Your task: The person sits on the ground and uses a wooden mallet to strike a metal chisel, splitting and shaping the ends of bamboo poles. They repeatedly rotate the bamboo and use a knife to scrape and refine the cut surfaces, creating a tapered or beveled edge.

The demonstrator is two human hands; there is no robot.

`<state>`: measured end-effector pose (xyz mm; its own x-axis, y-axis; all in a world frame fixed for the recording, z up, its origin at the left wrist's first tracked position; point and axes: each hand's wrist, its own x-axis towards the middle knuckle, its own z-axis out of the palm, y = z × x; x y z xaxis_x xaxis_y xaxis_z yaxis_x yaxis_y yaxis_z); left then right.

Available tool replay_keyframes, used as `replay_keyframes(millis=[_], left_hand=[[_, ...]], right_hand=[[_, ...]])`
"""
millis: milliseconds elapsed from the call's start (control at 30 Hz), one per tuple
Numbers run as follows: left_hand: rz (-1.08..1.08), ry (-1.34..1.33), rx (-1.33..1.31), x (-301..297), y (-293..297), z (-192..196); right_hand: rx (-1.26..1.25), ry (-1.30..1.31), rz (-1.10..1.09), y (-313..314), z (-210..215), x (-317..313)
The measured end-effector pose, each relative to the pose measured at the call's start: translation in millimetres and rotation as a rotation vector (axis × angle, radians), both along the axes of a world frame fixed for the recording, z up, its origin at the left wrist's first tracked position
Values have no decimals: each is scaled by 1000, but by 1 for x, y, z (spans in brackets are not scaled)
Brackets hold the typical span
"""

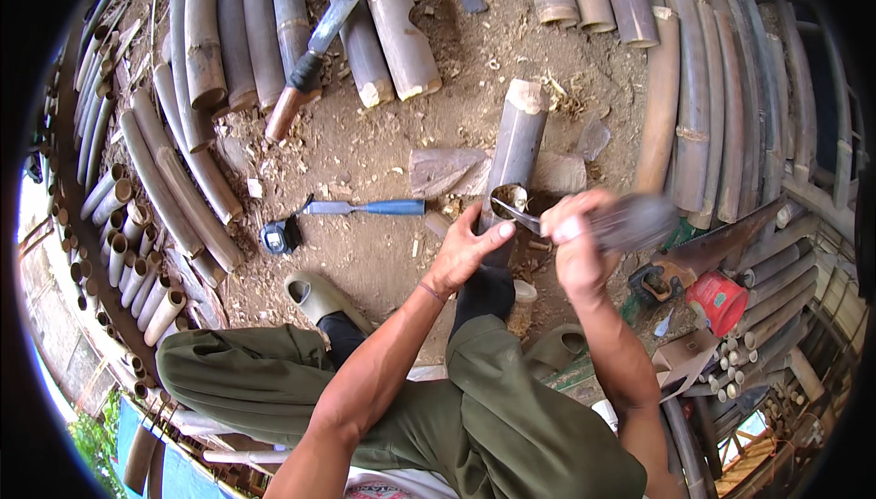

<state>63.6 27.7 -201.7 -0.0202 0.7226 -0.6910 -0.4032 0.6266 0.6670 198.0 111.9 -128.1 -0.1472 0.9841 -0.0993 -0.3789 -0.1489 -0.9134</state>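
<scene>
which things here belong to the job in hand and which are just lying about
In use:
notched bamboo piece, held by left hand
bladed tool, in right hand

Lying about:
blue-handled chisel
tape measure
handsaw
red container

The ground [365,157] before me bears bamboo [399,34] and shavings [568,90]. On my left lie a chisel [392,207] and tape measure [279,236].

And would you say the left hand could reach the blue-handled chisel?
Probably yes: the blue-handled chisel lies uncovered, left of the left hand, though that hand is on the bamboo piece.
</scene>
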Motion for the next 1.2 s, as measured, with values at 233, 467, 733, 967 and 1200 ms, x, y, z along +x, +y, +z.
replay_keyframes(millis=[233,467,733,967,1200], left_hand=[[-112,171,-224,14,31,5],[-146,335,-272,12,25,-3],[-411,584,-168,-66,26,32],[-341,1521,-316,-261,70,31],[-223,1078,-43,-188,103,45]], right_hand=[[-131,-24,-74,29,-22,3],[-331,-66,66,43,-34,-2],[-119,-122,230,31,-1,6],[230,-1209,229,-22,5,63],[-71,-1471,210,-113,-61,105]])
